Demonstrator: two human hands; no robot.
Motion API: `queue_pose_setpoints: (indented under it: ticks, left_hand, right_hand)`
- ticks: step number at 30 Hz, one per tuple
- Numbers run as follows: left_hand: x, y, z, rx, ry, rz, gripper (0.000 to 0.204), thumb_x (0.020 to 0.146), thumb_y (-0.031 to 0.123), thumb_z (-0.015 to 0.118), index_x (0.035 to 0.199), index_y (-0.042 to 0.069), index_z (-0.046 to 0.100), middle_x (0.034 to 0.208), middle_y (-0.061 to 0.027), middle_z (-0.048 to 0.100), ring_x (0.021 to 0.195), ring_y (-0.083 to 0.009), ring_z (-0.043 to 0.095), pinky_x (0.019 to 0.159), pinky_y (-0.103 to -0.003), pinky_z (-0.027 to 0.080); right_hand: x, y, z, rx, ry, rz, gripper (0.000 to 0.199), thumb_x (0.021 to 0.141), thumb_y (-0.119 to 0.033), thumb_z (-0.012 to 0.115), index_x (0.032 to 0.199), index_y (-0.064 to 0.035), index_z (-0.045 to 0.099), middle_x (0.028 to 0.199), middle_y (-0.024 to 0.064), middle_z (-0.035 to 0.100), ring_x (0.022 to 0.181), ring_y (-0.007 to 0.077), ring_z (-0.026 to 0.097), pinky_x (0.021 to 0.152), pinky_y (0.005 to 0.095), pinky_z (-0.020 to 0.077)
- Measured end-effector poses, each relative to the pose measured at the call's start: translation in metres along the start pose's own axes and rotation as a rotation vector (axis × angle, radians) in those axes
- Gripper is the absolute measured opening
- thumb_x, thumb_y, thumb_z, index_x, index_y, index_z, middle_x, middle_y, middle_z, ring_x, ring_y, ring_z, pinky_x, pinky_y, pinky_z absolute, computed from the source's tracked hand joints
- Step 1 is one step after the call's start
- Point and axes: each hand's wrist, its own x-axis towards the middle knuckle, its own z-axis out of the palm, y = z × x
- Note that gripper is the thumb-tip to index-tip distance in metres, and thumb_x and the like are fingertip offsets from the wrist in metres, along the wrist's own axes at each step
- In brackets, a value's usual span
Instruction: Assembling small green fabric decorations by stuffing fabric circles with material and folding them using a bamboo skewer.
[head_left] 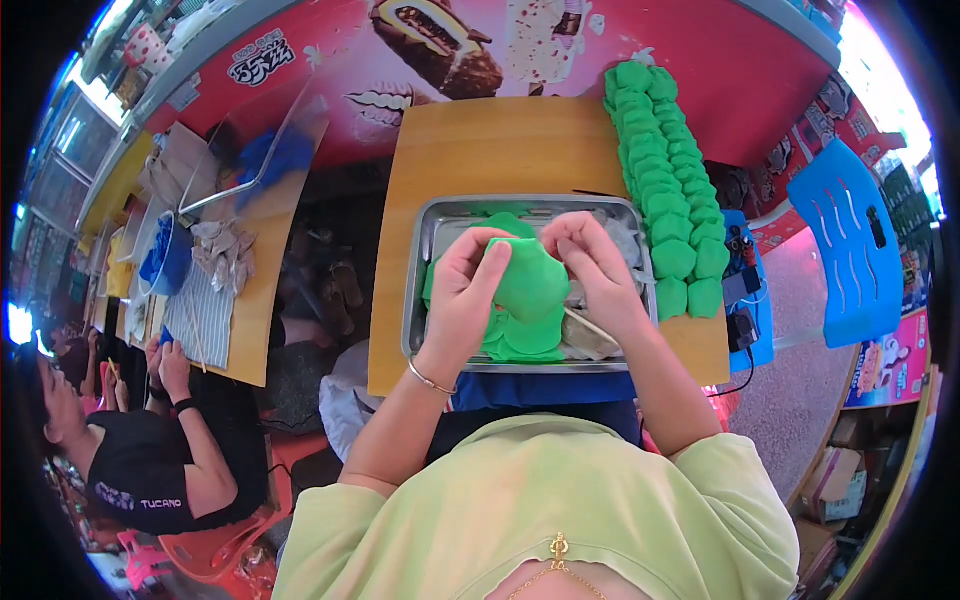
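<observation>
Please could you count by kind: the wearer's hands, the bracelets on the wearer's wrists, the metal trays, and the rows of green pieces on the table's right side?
Left hand and right hand: 2
Bracelet: 1
Metal tray: 1
Rows of green pieces: 2
Total: 6

Head view of the worktable (480, 140). Our left hand (465, 285) pinched a green piece (530, 285), thumb uppermost, above a metal tray (410, 310). Our right hand (592, 265), fingers curled, lay at the piece's right edge; we could not make out its contact. In the tray we had a green pile (528, 342); right of it, two overlapping green rows (665, 190). Farther right we saw a blue chair (850, 255); at left, a co-worker (140, 460) beside a second table (258, 310).
</observation>
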Motion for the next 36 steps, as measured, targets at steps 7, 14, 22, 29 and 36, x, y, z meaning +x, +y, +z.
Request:
queue_pose_setpoints:
  ticks: [7,14,22,29,36]
  left_hand:
    - [0.009,-0.008,0.003,-0.434,-0.098,-0.230,0.019,0.096,0.026,0.048,0.104,0.008,0.049,0.089,0.0002,0.056,0.076,-0.0040,0.054,0.062,-0.020,0.047]
    - [0.008,-0.015,0.002,-0.277,-0.126,-0.184,0.032,0.098,0.036,0.039,0.107,0.007,0.050,0.092,-0.0010,0.057,0.081,-0.0068,0.055,0.068,-0.022,0.047]
    - [-0.006,-0.028,-0.005,-0.747,0.008,-0.328,0.068,0.091,0.061,0.023,0.131,0.009,0.039,0.130,-0.0119,0.045,0.120,-0.0250,0.043,0.103,-0.042,0.034]
    - [-0.034,-0.020,0.015,-0.499,-0.213,-0.290,0.043,0.096,0.024,0.045,0.134,0.006,0.036,0.127,-0.0080,0.047,0.116,-0.0208,0.049,0.099,-0.045,0.044]
    - [-0.026,-0.026,0.010,-0.184,-0.253,-0.216,0.033,0.095,0.008,0.044,0.127,0.000,0.045,0.118,-0.0080,0.054,0.106,-0.0160,0.056,0.090,-0.040,0.051]
  right_hand:
    - [0.017,-0.009,-0.001,-0.391,-0.272,-0.446,0.042,0.078,0.005,0.056,0.119,-0.0060,0.050,0.126,0.0121,0.048,0.119,0.0239,0.045,0.098,0.0365,0.0364]
    - [0.023,0.012,-0.006,-0.306,-0.328,-0.471,0.020,0.079,-0.001,0.060,0.094,-0.0067,0.048,0.121,0.0134,0.051,0.118,0.0269,0.045,0.099,0.0381,0.0350]
    - [0.004,-0.009,0.007,0.791,-0.439,-0.216,0.014,0.086,-0.012,0.056,0.094,-0.0066,0.046,0.084,0.0028,0.048,0.076,0.0132,0.049,0.068,0.0261,0.0417]
    - [0.001,0.003,0.001,-0.597,-0.007,-0.462,0.027,0.077,-0.006,0.066,0.103,-0.0049,0.060,0.088,0.0091,0.062,0.076,0.0229,0.059,0.066,0.0311,0.0466]
    - [-0.012,-0.006,-0.028,-0.526,-0.061,-0.418,0.018,0.071,-0.007,0.072,0.083,-0.0045,0.059,0.082,0.0088,0.057,0.077,0.0218,0.057,0.065,0.0303,0.0447]
